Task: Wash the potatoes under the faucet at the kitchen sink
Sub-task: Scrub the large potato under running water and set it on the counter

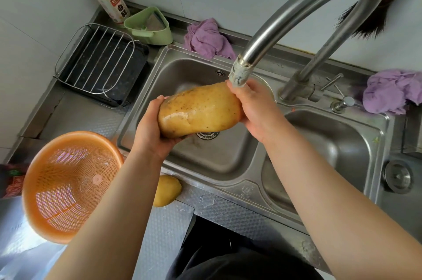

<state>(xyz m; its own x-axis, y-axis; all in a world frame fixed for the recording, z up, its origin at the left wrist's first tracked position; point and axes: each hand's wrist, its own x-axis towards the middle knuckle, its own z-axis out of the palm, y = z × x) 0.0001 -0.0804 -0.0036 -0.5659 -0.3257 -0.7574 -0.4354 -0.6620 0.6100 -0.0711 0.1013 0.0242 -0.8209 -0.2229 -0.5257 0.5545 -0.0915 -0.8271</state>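
An orange colander [70,186] sits empty on the steel counter [159,229] at its front left edge, a wire rack [98,60] on a dark tray behind it toward the back left corner. Beside the colander, a second potato [166,190] lies on the counter just outside the sink's front rim, partly hidden by my forearm. Over the left basin of the double sink [228,165], I hold a large wet potato [198,109] by both ends: my left hand [150,129] cups its lower end, fingers closed round it, and my right hand [253,106] clasps its upper end, directly under the taped spout of the faucet [296,17]. Purple cloths [206,38] lie bunched along the sink's back rim.
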